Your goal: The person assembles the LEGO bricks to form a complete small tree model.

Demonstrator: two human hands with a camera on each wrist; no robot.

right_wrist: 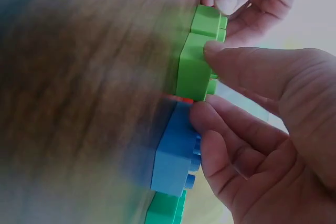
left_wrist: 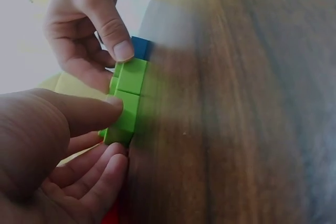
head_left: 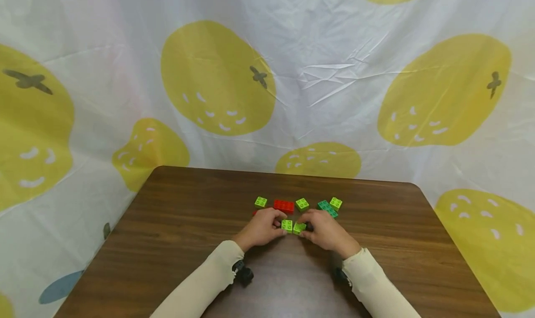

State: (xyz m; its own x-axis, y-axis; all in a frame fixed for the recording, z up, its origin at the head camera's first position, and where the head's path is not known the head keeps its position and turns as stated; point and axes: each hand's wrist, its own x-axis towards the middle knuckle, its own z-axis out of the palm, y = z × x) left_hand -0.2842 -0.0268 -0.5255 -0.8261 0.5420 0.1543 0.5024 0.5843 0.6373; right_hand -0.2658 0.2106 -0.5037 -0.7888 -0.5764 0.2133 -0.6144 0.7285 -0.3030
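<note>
Two square lime-green toy building bricks stand side by side on the table, studs up. My left hand pinches the left lime brick, its thumb on the near face. On the right lime brick my right hand has a thumb and fingertips. In the right wrist view the two bricks touch or nearly touch. A blue brick stands beside the right hand's fingers; that hand mostly hides it in the head view.
Behind the hands lie a red brick, a dark green brick and lime bricks at left, middle and right. Another red piece peeks out by the left hand. A patterned curtain hangs behind the wooden table.
</note>
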